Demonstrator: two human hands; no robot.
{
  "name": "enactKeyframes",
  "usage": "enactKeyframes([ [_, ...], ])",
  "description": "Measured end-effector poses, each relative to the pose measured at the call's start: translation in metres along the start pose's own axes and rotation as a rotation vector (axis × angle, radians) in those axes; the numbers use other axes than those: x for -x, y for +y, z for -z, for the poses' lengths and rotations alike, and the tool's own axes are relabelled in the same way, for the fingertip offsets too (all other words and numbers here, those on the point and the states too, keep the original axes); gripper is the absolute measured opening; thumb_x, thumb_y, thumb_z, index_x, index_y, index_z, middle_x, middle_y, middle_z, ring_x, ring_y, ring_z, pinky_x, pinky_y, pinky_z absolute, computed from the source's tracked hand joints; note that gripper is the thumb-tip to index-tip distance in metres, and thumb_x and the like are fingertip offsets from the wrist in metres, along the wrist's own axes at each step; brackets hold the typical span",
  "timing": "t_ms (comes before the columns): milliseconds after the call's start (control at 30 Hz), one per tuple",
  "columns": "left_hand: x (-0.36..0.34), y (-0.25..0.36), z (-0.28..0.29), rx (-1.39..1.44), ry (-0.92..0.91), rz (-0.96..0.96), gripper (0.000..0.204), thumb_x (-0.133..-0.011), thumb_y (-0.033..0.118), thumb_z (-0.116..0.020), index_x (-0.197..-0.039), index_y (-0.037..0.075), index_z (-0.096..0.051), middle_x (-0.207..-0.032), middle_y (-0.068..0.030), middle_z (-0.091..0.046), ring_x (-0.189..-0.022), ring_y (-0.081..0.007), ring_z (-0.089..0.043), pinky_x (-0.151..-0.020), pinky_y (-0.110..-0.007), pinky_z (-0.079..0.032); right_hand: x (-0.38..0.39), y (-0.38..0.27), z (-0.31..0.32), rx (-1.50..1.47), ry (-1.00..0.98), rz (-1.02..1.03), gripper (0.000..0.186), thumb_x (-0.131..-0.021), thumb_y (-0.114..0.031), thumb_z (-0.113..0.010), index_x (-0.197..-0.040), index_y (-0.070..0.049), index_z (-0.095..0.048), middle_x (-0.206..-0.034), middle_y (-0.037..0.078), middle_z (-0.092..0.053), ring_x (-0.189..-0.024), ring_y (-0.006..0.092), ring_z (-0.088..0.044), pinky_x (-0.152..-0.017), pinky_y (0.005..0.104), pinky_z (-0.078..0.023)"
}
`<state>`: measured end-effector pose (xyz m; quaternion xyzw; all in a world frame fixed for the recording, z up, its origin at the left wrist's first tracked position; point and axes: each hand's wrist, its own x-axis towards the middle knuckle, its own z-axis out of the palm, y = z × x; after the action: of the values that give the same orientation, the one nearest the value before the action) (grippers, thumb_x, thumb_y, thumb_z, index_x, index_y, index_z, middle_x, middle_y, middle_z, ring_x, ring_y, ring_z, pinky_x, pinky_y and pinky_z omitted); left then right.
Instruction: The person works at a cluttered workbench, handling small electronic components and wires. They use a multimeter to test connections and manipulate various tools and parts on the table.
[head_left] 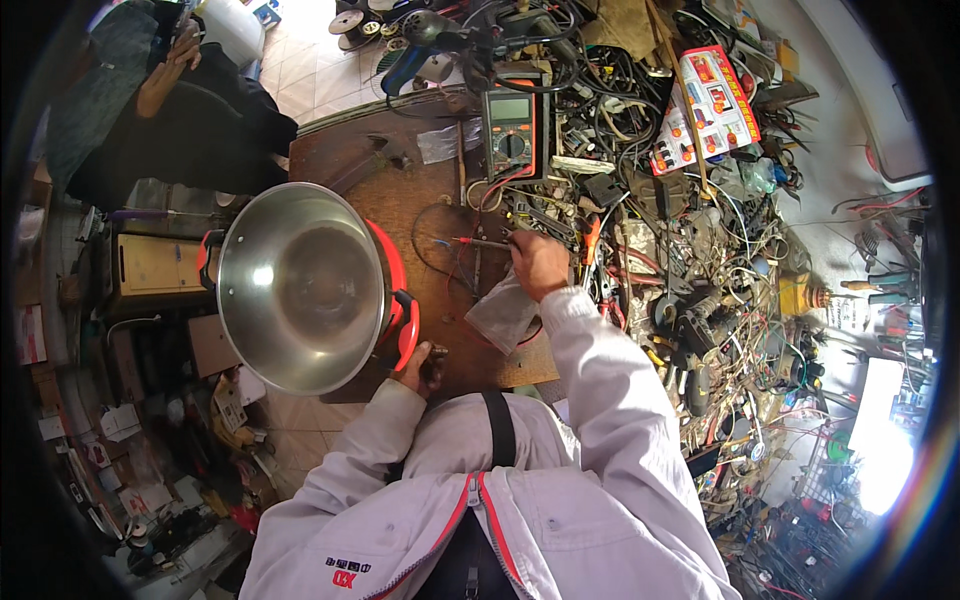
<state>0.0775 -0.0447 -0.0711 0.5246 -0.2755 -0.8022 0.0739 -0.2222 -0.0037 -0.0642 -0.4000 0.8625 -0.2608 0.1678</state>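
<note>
A steel pot [290, 290] with red-and-black handles rests at the left of the brown worktable [370, 160]. My left hand [420, 370] is closed beside its right handle [405, 335], around what looks like a small metal part [438, 351], partly hidden by fingers. My right hand [540, 268] grips a slender test probe [485, 243] with a red tip. Below that hand lies a clear plastic bag [500, 310]. An orange-edged multimeter [512, 130] with red and black leads sits farther back.
Tangled cables [620, 90], pliers [630, 260], tools and scrap crowd the right side, under a printed red-and-white card [705, 110]. Another person's hand [165, 75] and dark clothing show at upper left. A yellow box [160, 265] stands left of the pot.
</note>
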Motion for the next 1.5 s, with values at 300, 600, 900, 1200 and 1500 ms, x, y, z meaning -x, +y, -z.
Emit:
enactKeyframes([
  [300, -0.005, -0.015, 0.025, 0.245, -0.020, 0.101, 0.029, -0.096, 0.035, -0.057, -0.099, 0.006, -0.062, -0.074, -0.0066, -0.061, -0.054, -0.0175, -0.053, -0.044, -0.028, -0.038, -0.034, 0.034, -0.027, 0.312, -0.191, 0.386, 0.021, -0.094, -0.017, -0.049, -0.097, -0.004, -0.066, -0.095, 0.019, -0.067, -0.091, 0.0307, -0.068, -0.078, 0.0438, -0.053],
  [600, -0.021, -0.026, 0.034, 0.338, -0.119, 0.194, 0.034, -0.096, 0.041, -0.058, -0.099, 0.007, -0.062, -0.072, -0.0058, -0.060, -0.055, -0.0171, -0.054, -0.044, -0.027, -0.037, 0.073, 0.024, 0.028, -1.683, -0.476, -0.574, 0.014, -0.090, -0.016, -0.063, -0.096, -0.005, -0.057, -0.081, 0.009, -0.061, -0.056, 0.0153, -0.054, -0.044, 0.0270, -0.038],
  [900, -0.020, -0.017, 0.018, 0.164, -0.149, 0.192, 0.031, -0.096, 0.038, -0.058, -0.100, 0.008, -0.062, -0.078, -0.0097, -0.061, -0.059, -0.0179, -0.052, -0.044, -0.026, -0.033, 0.123, -0.009, -0.022, -0.102, -0.204, -0.035, 0.037, -0.093, -0.026, -0.058, -0.122, -0.004, -0.054, -0.084, 0.024, -0.068, -0.071, 0.0376, -0.067, -0.060, 0.0489, -0.052],
  [1200, -0.011, -0.016, 0.004, 0.039, -0.098, 0.113, 0.032, -0.096, 0.035, -0.057, -0.098, 0.003, -0.063, -0.077, -0.0104, -0.060, -0.058, -0.0181, -0.053, -0.045, -0.027, -0.034, 0.087, -0.013, -0.037, 0.348, -0.429, 0.243, 0.046, -0.093, -0.021, -0.049, -0.135, -0.004, -0.042, -0.085, 0.019, -0.068, -0.074, 0.0372, -0.069, -0.062, 0.0484, -0.055],
  [1500, -0.008, -0.019, 0.005, 0.096, -0.029, 0.126, 0.034, -0.098, 0.034, -0.054, -0.099, 0.002, -0.062, -0.076, -0.0097, -0.060, -0.057, -0.0166, -0.052, -0.045, -0.027, -0.035, 0.049, 0.035, 0.019, -0.522, 0.006, -0.052, 0.023, -0.094, -0.020, -0.057, -0.103, 0.001, -0.062, -0.081, 0.016, -0.067, -0.070, 0.0259, -0.062, -0.064, 0.0384, -0.050],
])
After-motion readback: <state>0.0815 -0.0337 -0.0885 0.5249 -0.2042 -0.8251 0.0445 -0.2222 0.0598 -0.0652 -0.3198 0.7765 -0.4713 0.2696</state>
